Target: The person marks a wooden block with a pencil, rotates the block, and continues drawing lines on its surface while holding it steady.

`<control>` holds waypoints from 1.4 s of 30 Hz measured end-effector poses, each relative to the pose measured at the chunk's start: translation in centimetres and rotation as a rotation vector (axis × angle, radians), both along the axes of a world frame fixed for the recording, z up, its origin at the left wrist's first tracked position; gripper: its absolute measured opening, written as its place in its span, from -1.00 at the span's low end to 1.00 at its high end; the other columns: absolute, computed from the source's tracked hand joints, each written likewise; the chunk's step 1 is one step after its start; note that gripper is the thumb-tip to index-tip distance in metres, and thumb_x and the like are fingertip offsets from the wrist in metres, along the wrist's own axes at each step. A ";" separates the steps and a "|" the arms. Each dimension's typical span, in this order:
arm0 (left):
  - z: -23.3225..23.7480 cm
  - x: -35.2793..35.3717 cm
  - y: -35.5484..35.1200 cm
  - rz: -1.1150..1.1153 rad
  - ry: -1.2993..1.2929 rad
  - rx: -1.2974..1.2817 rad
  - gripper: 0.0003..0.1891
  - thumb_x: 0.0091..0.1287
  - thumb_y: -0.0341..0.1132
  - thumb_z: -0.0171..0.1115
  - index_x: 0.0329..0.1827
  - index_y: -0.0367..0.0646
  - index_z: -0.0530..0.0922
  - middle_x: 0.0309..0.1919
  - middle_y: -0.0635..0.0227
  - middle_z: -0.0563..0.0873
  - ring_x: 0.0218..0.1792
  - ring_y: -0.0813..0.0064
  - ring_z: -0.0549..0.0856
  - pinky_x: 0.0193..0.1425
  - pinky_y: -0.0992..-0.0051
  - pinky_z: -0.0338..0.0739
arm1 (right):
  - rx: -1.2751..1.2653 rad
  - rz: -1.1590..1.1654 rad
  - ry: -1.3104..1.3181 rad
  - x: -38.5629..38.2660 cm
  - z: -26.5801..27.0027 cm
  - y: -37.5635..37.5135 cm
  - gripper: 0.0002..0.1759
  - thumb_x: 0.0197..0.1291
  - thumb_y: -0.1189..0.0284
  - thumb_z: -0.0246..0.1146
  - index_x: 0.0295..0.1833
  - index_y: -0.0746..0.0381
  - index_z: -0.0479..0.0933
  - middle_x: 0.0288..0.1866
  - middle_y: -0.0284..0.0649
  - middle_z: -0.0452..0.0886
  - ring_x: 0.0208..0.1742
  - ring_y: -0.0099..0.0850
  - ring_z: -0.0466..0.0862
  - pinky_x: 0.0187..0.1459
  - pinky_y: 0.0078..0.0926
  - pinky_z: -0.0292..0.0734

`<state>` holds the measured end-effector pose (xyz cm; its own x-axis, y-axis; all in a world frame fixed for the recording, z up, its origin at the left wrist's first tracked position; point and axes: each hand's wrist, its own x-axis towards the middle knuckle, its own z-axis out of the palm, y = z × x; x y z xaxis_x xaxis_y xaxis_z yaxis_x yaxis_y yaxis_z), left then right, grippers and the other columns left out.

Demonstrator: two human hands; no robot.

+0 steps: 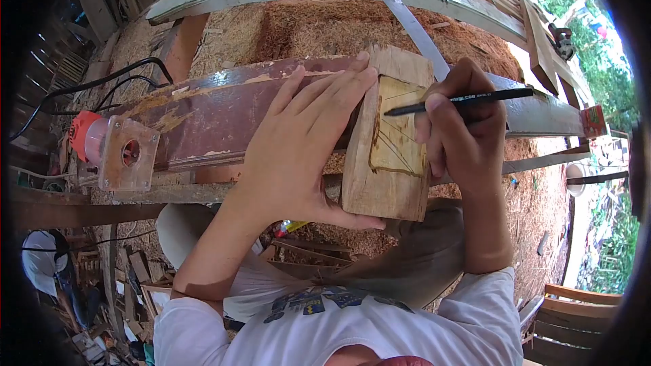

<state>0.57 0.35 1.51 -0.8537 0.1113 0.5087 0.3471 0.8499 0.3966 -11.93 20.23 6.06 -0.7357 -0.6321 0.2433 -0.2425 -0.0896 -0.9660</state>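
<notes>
A thick wooden block [386, 196] stands tilted over the bench in the middle of the view. Its upper face has a shallow rectangular recess [397, 144] of paler wood, crossed by several dark pencil-like lines. My left hand [295, 139] grips the block from its left side, fingers stretched toward the top end and thumb along the bottom edge. In my right hand [468, 125] is a black pen [498, 95], pinched between thumb and fingers. The pen tip points left and lies over the upper part of the recess, while the lower fingers rest by the block's right edge.
A trim router [129, 152] with a clear base lies at the left end of the reddish-brown plank [210, 118]. Its black cable [95, 85] runs off left. Beyond the block, a metal strip [415, 34] slants across. Wood shavings cover the floor; another person [44, 264] is at lower left.
</notes>
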 end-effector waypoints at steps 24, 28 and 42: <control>0.1 0.1 0.0 -0.010 0.007 -0.007 0.52 -0.24 0.54 0.62 0.73 -0.27 0.20 0.64 -0.02 0.42 0.52 -0.07 0.51 0.72 -0.14 0.15 | -0.008 -0.021 -0.008 -0.1 -0.1 -0.1 -0.89 0.51 0.56 0.20 -0.13 0.31 0.40 -0.50 -0.22 0.70 -0.77 -0.64 0.47 -0.74 -0.64 0.29; 0.2 0.0 0.0 -0.009 -0.002 -0.005 0.53 -0.24 0.55 0.62 0.73 -0.28 0.19 0.64 -0.02 0.41 0.52 -0.07 0.52 0.72 -0.14 0.15 | -0.007 -0.051 -0.016 0.0 -0.1 -0.4 -0.88 0.52 0.56 0.20 -0.13 0.31 0.40 -0.49 -0.21 0.70 -0.78 -0.64 0.47 -0.74 -0.63 0.29; 0.1 0.1 -0.1 -0.002 -0.011 -0.014 0.54 -0.26 0.55 0.63 0.74 -0.25 0.19 0.67 -0.01 0.37 0.55 -0.06 0.49 0.73 -0.15 0.13 | -0.023 -0.091 -0.003 0.2 -0.3 -0.5 -0.88 0.53 0.56 0.19 -0.14 0.30 0.40 -0.49 -0.23 0.69 -0.78 -0.64 0.47 -0.74 -0.63 0.30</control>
<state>0.69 0.26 1.58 -0.8589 0.1203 0.4978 0.3448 0.8546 0.3884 -11.73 19.69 5.74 -0.7908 -0.5565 0.2548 -0.2478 -0.0896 -0.9647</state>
